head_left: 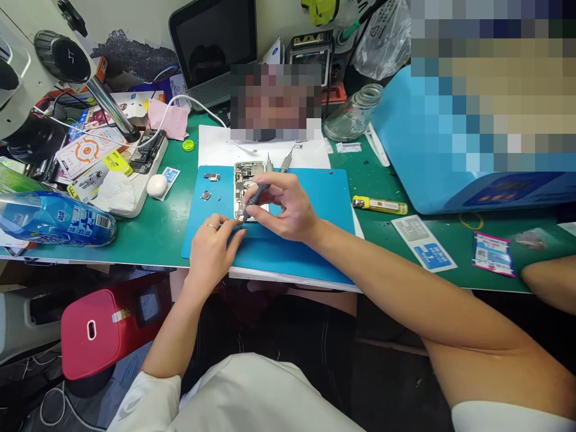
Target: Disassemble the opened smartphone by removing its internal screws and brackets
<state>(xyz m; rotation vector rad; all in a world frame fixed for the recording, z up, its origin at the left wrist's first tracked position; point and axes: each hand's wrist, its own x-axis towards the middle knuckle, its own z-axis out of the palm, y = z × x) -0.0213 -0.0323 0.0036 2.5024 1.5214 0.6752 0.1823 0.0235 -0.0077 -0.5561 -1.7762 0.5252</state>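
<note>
An opened smartphone with its inner boards bare lies on the blue mat. My right hand is closed around a dark, slim screwdriver, which slants down to the phone's lower end. Close to the screwdriver's tip, my left hand brings thumb and index finger together at the phone's bottom edge. Whatever lies between those fingertips is too small to make out. Two more slim tools, a grey one and another, lie beyond my right hand. Small metal phone parts rest left of the phone.
White paper extends behind the mat. A yellow cutter and printed cards lie to the right, near a blue container and glass jar. Leftward are a blue bottle and a microscope. Another person's arm shows at right.
</note>
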